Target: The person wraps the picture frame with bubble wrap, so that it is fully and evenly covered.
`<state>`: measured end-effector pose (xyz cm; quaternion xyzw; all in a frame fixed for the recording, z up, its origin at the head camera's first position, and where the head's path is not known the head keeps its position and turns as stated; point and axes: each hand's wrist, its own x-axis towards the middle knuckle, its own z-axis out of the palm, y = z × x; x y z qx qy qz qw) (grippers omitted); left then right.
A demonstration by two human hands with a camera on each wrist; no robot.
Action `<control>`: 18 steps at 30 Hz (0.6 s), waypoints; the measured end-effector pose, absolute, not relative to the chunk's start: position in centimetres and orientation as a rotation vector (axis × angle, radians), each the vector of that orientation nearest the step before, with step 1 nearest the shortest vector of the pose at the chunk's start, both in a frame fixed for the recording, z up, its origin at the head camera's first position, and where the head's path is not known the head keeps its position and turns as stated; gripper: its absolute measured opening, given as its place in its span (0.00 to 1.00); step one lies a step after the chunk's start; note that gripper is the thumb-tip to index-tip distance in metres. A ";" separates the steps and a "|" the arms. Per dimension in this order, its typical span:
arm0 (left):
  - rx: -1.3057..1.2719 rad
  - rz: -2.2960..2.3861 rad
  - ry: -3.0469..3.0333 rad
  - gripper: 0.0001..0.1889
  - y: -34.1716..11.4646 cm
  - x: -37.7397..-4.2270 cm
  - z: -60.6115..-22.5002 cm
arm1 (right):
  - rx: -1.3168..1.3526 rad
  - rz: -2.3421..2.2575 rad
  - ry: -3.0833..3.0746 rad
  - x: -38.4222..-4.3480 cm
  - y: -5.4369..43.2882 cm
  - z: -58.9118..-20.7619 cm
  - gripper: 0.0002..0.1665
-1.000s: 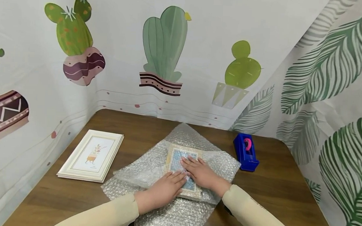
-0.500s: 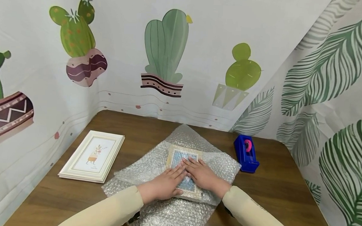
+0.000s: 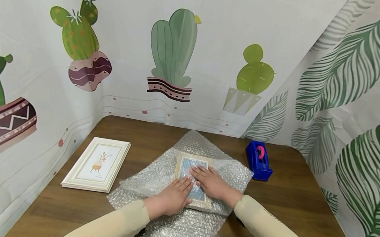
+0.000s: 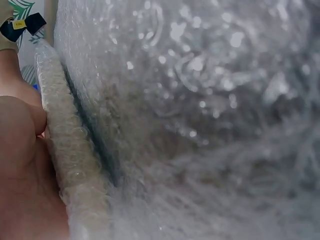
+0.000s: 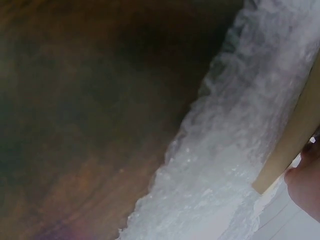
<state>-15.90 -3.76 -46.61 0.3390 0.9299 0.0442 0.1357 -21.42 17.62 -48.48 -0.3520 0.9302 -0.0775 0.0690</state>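
Observation:
A picture frame (image 3: pixel 179 164) with a pale border and a blue picture lies on a sheet of bubble wrap (image 3: pixel 192 141), mid-table. Flaps of the wrap are folded over it from the left and the right. My left hand (image 3: pixel 171 198) lies with extended fingers on the lower left of the frame. Flat on the middle of the frame, my right hand (image 3: pixel 213 182) spreads its fingers over the picture. In the left wrist view the frame's side edge (image 4: pixel 80 150) shows through bubble wrap, beside the palm. Part of the picture is hidden under both hands.
A white picture frame (image 3: pixel 95 164) with a plant drawing lies at the left of the brown table (image 3: pixel 287 198). To the right, near the wrap's corner, stands a blue tape dispenser (image 3: pixel 259 161) with a pink core. A printed curtain (image 3: pixel 126 53) hangs behind the table.
My left hand has shifted slightly over the lower left of the frame, its fingers first moving up toward the right hand, then back a little. My right hand stays in place.

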 end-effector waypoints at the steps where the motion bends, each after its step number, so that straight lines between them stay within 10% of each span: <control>1: 0.982 0.146 2.690 0.32 -3.8 -15.9 -46.7 | -1.057 -0.234 2.798 -21.4 17.6 -48.4 0.30; 18: 0.979 0.171 2.665 0.36 -3.9 -16.0 -47.1 | -0.837 -0.903 2.760 -23.0 18.4 -47.2 0.25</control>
